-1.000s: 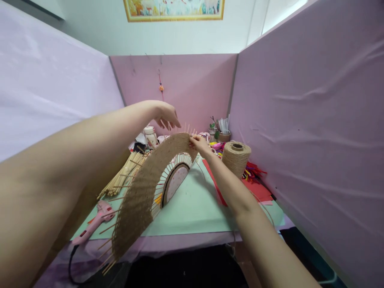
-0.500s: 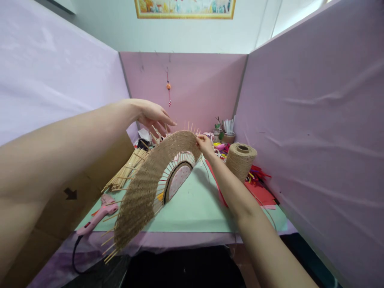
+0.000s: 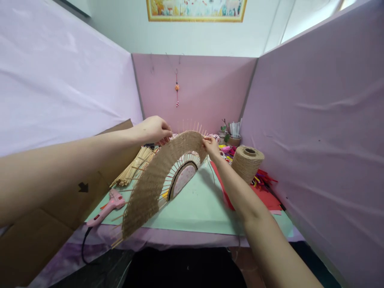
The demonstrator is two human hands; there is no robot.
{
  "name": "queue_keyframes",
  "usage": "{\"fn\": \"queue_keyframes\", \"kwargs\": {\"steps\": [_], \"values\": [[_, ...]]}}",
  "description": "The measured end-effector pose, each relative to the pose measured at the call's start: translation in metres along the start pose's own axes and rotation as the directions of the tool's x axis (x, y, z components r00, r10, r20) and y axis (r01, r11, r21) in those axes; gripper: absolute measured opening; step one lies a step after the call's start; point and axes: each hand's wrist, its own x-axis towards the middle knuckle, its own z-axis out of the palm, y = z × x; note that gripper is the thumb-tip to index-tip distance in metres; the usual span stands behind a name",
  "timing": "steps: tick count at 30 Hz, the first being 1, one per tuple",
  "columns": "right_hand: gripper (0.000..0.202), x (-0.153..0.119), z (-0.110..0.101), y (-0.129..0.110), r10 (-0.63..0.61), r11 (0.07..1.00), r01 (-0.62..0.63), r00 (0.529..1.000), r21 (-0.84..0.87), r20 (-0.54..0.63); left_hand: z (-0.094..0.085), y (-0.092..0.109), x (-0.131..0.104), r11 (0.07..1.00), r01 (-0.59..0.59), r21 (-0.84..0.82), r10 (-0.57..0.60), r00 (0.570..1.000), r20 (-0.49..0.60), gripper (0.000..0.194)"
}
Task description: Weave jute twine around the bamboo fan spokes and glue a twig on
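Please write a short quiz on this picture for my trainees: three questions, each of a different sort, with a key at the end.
1. What does the person's right hand grip by its edge?
A) a pair of scissors
B) the woven fan
C) a paintbrush

2. True or false: the pink glue gun lies nearer to the person than the bundle of sticks does.

3. Fill in the missing word: the spool of twine sits to the ____ of the woven fan, as the person sees it.

Key: 1. B; 2. True; 3. right
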Motion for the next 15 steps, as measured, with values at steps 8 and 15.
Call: {"fn": "queue_keyframes", "kwargs": {"steps": [8,15], "values": [[0.047,-0.002,-0.013,-0.017,-0.001,1.000,0.001,1.000,0.008,-0.004,-0.035,-0.034,0.029,0.999,-0.030,-0.035,0.028,0.997,-0.071,0.040],[0.045,-0.026,-0.030,-0.036,-0.069,0.997,0.071,0.996,-0.026,0.053,-0.063,-0.055,0.039,0.992,-0.117,-0.047,0.115,0.993,-0.035,0.040]]}}
